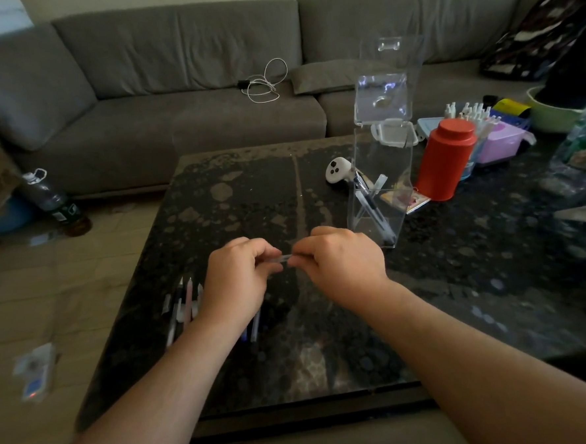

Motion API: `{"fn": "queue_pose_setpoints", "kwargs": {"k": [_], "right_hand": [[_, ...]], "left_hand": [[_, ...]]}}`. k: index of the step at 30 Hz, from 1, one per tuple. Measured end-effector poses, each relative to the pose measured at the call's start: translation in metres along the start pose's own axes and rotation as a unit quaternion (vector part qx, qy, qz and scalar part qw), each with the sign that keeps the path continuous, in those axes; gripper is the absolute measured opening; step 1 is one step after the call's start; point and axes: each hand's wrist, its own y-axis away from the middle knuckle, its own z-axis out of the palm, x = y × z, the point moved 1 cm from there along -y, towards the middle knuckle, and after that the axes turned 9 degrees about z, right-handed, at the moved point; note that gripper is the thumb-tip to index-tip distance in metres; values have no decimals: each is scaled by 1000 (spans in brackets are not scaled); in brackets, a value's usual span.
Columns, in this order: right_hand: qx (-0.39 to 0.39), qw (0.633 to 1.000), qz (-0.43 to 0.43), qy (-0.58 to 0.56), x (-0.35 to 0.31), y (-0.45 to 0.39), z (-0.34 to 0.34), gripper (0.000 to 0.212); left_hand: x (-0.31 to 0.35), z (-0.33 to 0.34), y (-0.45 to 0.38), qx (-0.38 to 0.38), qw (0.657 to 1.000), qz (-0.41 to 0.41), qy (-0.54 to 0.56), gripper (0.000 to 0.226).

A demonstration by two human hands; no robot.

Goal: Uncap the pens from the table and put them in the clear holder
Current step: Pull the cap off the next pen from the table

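Observation:
Above the dark stone table (249,197), my left hand (237,280) and my right hand (338,258) are both closed on one clear pen (284,257). The pen lies level between them, and only its short middle part shows between the fingers. Several more pens (183,307) lie in a row on the table under my left wrist, partly hidden by it. The tall clear holder (379,196) stands just right of my right hand, with a couple of pens leaning inside it.
A red canister (447,159), a white controller (338,170), small boxes and bottles crowd the table's far right. A plastic bag (582,156) sits at the right edge. The grey sofa (180,91) runs behind the table, and a bottle (55,202) stands on the floor at left.

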Motion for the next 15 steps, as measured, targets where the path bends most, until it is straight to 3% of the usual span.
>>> {"fn": "queue_pose_setpoints", "kwargs": {"k": [9,15], "right_hand": [[10,1000,10,28,0,-1,4,21],[-62,998,30,7,3,-9,-7,18]], "left_hand": [[3,6,0,6,999,-10,43,20],[6,10,-2,15,990,-47,132,34]]}}
